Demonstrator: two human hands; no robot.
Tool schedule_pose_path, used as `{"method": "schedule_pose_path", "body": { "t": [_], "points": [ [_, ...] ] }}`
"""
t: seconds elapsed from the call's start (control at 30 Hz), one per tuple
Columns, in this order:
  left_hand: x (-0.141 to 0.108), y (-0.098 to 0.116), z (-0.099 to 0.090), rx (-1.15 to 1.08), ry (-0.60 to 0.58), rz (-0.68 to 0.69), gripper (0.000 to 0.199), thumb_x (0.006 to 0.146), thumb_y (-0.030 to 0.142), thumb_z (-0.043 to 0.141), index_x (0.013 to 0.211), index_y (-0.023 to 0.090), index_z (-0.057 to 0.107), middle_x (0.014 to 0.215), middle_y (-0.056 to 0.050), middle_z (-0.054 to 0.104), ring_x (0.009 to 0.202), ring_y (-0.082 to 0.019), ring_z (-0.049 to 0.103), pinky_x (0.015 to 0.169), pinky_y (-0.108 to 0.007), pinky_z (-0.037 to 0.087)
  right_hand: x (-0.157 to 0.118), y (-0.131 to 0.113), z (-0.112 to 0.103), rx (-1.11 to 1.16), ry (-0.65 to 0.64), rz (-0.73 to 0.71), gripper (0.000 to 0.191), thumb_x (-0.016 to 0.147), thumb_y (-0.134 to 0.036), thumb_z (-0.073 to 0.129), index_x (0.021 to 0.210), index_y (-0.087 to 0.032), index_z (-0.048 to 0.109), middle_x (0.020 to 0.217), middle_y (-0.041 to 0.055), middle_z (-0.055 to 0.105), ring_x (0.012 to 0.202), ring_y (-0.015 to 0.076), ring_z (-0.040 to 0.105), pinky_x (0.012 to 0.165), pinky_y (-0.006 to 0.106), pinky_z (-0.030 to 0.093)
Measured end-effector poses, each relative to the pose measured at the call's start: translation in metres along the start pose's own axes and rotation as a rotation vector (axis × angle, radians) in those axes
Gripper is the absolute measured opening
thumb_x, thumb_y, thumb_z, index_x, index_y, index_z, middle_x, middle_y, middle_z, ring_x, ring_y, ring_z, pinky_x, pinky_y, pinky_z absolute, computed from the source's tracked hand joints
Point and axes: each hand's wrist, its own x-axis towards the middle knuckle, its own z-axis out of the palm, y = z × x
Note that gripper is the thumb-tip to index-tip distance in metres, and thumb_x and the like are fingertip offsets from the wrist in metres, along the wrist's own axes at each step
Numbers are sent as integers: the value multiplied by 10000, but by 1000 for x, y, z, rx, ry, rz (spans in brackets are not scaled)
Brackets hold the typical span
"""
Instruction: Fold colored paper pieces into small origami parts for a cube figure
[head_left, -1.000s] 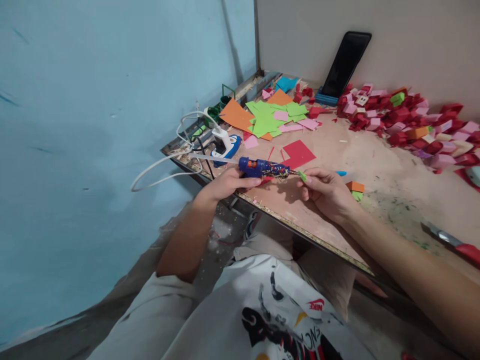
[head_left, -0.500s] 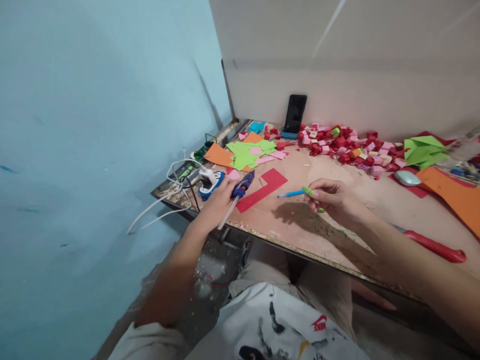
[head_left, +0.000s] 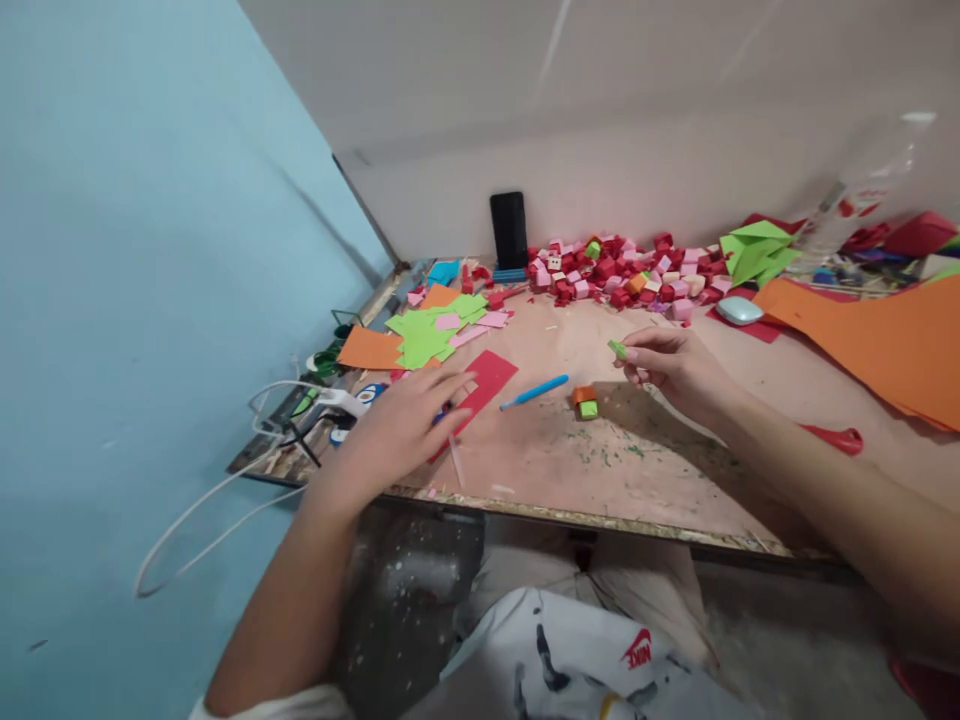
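My left hand is spread over the glue gun near the table's left front edge, fingers apart. It hides most of the gun, and a pale glue stick sticks out below. Under its fingertips lies a red paper strip. My right hand pinches a small folded green paper piece between thumb and fingers, above the table. To its left, a blue pen-like tool rests on the wood. A small orange and green paper box stands between that tool and my right hand.
Many small red and pink paper boxes are heaped along the back, beside an upright phone. Green paper scraps lie at left, near white cables. At right are orange sheets, a mouse, a bottle and a red handle.
The blue tool has left my right hand and lies on the table. My left hand has let go of the glue gun and opened over it. The view has turned right.
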Motion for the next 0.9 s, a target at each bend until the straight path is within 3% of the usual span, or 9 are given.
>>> {"method": "schedule_pose_path", "body": {
  "t": [0.1,0.2,0.27,0.37,0.5,0.6,0.73,0.9],
  "points": [
    [54,45,15,-125,-31,279,512,1093,515,509,1515,233,578,1523,-94,640,1430,-271,565,1227,-414,417,1,11,-4,3,35,-19,237,712,-361,990,811,-208,839,769,25,767,562,101,582,530,251,451],
    [98,74,52,-102,-84,334,703,1009,619,616,1538,165,526,1509,-176,605,1388,-345,578,1154,-466,475,1,18,-8,-1,58,-24,225,727,-361,979,828,-216,839,775,16,767,562,108,592,553,261,472],
    [112,82,73,-96,-122,326,674,973,639,654,1461,180,579,1367,-161,649,1242,-346,649,1033,-460,538,0,21,-11,-7,67,-21,210,745,-357,970,829,-216,838,775,12,761,562,110,592,559,266,476],
    [115,84,90,-129,-145,322,444,1037,482,606,1360,179,627,1211,-122,652,1094,-298,677,939,-422,559,-2,25,-13,12,89,5,197,753,-340,967,832,-213,838,747,4,742,546,107,585,540,258,460],
    [111,77,93,-224,-158,316,260,1077,321,542,1248,170,667,1170,-102,653,1090,-261,669,985,-406,545,-4,30,-11,65,125,62,196,745,-313,976,854,-212,847,668,-9,712,521,103,588,516,238,450],
    [112,68,95,-295,-151,336,227,1072,308,585,1221,167,682,1194,-95,678,1107,-242,679,1007,-387,538,-7,33,-8,63,118,65,152,777,-294,954,847,-212,847,638,-13,698,518,100,584,511,233,446],
    [114,57,102,-403,-39,374,295,1033,363,685,1253,167,689,1169,-81,730,1081,-212,703,963,-334,550,-13,36,-2,39,94,88,110,834,-293,920,885,-226,849,654,-13,712,537,100,596,522,230,457],
    [117,53,103,-517,-32,306,157,1013,247,703,1157,204,748,1122,-48,768,1039,-183,719,931,-310,554,-20,35,2,14,65,150,127,842,-321,917,889,-226,846,626,-15,689,538,109,599,527,238,488]
  ]
}}
